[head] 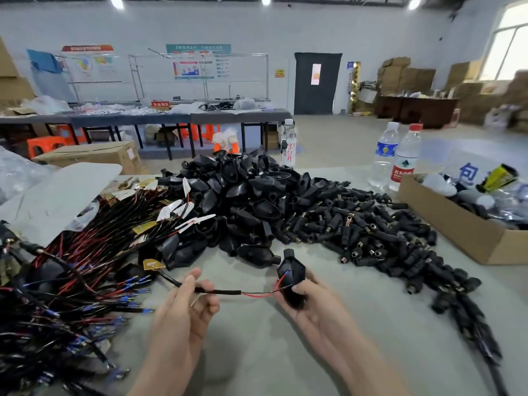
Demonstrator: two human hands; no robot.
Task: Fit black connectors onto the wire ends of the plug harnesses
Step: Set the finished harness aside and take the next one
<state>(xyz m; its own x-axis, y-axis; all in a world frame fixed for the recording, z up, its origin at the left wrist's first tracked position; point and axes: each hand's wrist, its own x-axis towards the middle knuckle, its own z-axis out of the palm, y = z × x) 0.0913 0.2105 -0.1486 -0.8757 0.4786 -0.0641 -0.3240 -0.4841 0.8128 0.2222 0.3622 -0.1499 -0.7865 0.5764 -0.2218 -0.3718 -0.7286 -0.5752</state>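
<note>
At the far left a heap of harnesses [71, 267] is lying across the table [285, 352], their red and black wires ending in blue-sleeved terminals that are pointing toward the person. Just right of that heap the left hand [185, 307] is holding one plug harness [223, 292], its thumb and curled fingers pinching the black sheathed part of the cable, which is running out from the heap, through the grip and on to the right. Beyond the fingers the sheath is ending and a red wire [257, 295] and a black wire are spanning the gap between the two hands, hanging free above the table. Their far ends are reaching into the open face of a black connector [293, 272], where a small blue tip is showing. The right hand [311, 304] is gripping that connector from below, fingers wrapped round its body and the thumb pressing on its near edge, with the narrow neck pointing up and away. Behind the hands a heap of black connector shells [243, 195] is piling up mid-table, and right of it a heap of small barrel plugs [371, 232] with brass ends is spreading out. Farther right, two water bottles [384, 155] are standing upright beside an open cardboard box [457, 224].
</note>
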